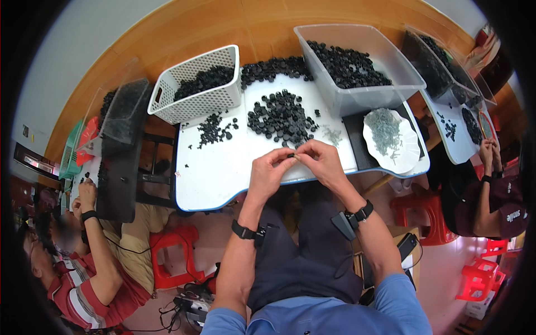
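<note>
My left hand (268, 172) and my right hand (322, 162) meet over the front edge of the white table (215, 173). In the left fingertips is a small black part (291, 156), pinched and mostly covered. The right thumb and forefinger are pressed together right beside it; whatever they grip is too small or hidden to name. Just beyond both hands lies a pile of round black cap-like pieces (282, 117). A few thin clear pieces (331, 134) are scattered beyond my right hand. Smaller black bits (213, 129) lie loose farther left.
At the back stand a white perforated basket (195, 106) and a clear plastic bin (365, 101), both holding black pieces. A white scalloped plate (412, 159) of thin clear pieces sits on the right. People work at both sides; red stools (427, 218) stand beside the table.
</note>
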A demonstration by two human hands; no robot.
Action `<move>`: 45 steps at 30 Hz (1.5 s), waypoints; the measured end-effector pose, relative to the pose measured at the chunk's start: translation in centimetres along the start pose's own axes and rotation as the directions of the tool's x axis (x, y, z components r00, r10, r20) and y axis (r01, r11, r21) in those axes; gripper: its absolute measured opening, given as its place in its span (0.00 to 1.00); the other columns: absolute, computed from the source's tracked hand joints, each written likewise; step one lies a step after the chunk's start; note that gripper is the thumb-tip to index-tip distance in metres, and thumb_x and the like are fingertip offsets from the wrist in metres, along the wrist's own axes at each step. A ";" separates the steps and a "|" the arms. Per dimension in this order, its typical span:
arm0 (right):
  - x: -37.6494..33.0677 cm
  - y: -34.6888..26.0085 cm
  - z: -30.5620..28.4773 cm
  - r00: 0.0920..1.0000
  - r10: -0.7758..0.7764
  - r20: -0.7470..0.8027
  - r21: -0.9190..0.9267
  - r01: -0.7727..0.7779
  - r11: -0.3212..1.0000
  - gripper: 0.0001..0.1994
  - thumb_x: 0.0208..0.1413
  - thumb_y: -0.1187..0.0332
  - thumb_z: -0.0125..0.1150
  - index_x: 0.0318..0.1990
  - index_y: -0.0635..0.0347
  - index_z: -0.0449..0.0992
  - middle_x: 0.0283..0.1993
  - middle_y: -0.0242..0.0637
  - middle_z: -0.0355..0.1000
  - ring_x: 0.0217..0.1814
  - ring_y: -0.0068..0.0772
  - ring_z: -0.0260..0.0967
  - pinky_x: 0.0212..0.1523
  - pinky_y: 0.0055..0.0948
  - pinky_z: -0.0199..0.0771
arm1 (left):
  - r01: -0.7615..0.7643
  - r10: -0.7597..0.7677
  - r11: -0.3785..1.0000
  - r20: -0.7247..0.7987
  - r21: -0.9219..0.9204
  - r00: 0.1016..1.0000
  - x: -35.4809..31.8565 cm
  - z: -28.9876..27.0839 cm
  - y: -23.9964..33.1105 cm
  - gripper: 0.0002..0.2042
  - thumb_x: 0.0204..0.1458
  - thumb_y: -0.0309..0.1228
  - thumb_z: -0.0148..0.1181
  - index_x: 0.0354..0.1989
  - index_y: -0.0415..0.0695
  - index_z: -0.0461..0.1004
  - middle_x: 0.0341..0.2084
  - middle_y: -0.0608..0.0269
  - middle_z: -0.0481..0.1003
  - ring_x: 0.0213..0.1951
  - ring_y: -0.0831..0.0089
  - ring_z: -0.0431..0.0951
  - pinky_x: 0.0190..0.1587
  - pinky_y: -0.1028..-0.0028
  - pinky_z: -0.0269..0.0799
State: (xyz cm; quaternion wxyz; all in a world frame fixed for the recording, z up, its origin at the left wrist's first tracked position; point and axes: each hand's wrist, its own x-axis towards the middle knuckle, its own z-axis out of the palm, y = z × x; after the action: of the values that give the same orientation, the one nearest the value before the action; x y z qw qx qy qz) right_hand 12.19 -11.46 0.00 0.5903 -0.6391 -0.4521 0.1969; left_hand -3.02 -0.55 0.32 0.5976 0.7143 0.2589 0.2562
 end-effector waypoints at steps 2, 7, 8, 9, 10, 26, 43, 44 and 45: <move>-0.3 0.0 -0.3 0.993 0.119 0.011 0.235 -0.118 0.965 0.03 0.57 0.76 0.69 0.38 0.66 0.83 0.33 0.31 0.80 0.34 0.17 0.74 0.36 0.22 0.74 | -0.029 0.029 0.999 -0.003 0.030 1.000 -0.1 0.2 -0.1 0.12 0.59 0.25 0.68 0.49 0.34 0.82 0.40 0.61 0.84 0.42 0.78 0.82 0.47 0.77 0.77; -0.8 0.0 -0.5 0.984 0.163 -0.078 0.374 -0.123 0.919 0.04 0.57 0.76 0.70 0.39 0.65 0.83 0.34 0.29 0.80 0.35 0.16 0.73 0.38 0.20 0.73 | -0.029 0.029 1.000 -0.028 -0.006 0.999 -0.2 0.3 0.0 0.11 0.59 0.25 0.68 0.48 0.34 0.82 0.39 0.61 0.85 0.41 0.78 0.83 0.47 0.78 0.77; -0.8 0.0 -0.7 0.983 0.151 -0.107 0.383 -0.099 0.918 0.04 0.58 0.76 0.70 0.39 0.65 0.83 0.34 0.29 0.80 0.35 0.16 0.74 0.38 0.20 0.73 | -0.008 0.009 1.000 -0.025 0.027 1.000 -0.1 0.4 0.0 0.11 0.59 0.25 0.68 0.48 0.34 0.82 0.39 0.61 0.85 0.41 0.78 0.83 0.47 0.78 0.77; -0.8 -0.1 -0.9 0.981 0.139 -0.138 0.390 -0.076 0.918 0.04 0.58 0.76 0.70 0.39 0.65 0.83 0.34 0.29 0.80 0.35 0.16 0.74 0.38 0.20 0.73 | 0.011 -0.010 0.998 -0.021 0.060 1.000 0.0 0.3 0.1 0.11 0.59 0.24 0.68 0.48 0.34 0.82 0.39 0.60 0.85 0.41 0.78 0.83 0.47 0.78 0.77; -0.9 -0.2 -1.1 0.980 0.142 -0.143 0.386 -0.077 0.919 0.04 0.58 0.76 0.70 0.39 0.65 0.83 0.34 0.29 0.80 0.35 0.16 0.74 0.38 0.20 0.73 | 0.011 -0.010 0.998 -0.014 0.055 1.000 0.1 0.4 0.1 0.11 0.59 0.24 0.68 0.48 0.34 0.82 0.39 0.60 0.85 0.41 0.78 0.83 0.47 0.78 0.77; -1.4 -2.3 -8.0 0.977 -0.182 -0.110 -0.595 0.082 0.800 0.03 0.55 0.75 0.66 0.37 0.60 0.82 0.37 0.42 0.78 0.38 0.49 0.79 0.40 0.41 0.79 | -0.040 0.020 0.988 -0.129 -0.151 0.991 0.4 0.8 -0.9 0.12 0.58 0.25 0.70 0.50 0.35 0.82 0.37 0.64 0.83 0.39 0.80 0.81 0.46 0.79 0.76; 0.9 -2.5 -8.6 0.948 -0.183 0.261 -0.788 0.319 0.526 0.03 0.53 0.74 0.62 0.29 0.62 0.80 0.33 0.43 0.76 0.33 0.51 0.78 0.35 0.46 0.78 | -0.046 0.033 0.993 -0.121 -0.113 0.992 0.4 1.0 -1.1 0.13 0.58 0.27 0.71 0.50 0.36 0.82 0.38 0.64 0.83 0.39 0.80 0.81 0.45 0.79 0.76; 1.1 -2.3 -8.7 0.948 -0.184 0.261 -0.789 0.319 0.525 0.03 0.53 0.74 0.62 0.29 0.62 0.80 0.33 0.43 0.76 0.33 0.51 0.78 0.35 0.46 0.78 | -0.048 0.034 0.992 -0.120 -0.113 0.992 0.5 1.1 -1.0 0.13 0.58 0.27 0.71 0.50 0.36 0.82 0.38 0.64 0.83 0.39 0.80 0.81 0.45 0.79 0.76; 1.2 -2.1 -8.8 0.942 -0.179 0.283 -0.787 0.335 0.519 0.03 0.53 0.74 0.61 0.30 0.62 0.80 0.33 0.43 0.76 0.33 0.51 0.78 0.35 0.45 0.78 | -0.053 0.039 0.993 -0.122 -0.109 0.992 0.5 1.1 -1.0 0.13 0.58 0.27 0.71 0.50 0.36 0.82 0.38 0.64 0.83 0.39 0.80 0.81 0.45 0.79 0.76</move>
State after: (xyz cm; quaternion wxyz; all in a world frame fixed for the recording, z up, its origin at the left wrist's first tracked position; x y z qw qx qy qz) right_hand 19.00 -15.78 4.29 0.2048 -0.7471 -0.6279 -0.0748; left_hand -1.95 -0.86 -0.85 0.6141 0.6687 0.2631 0.3265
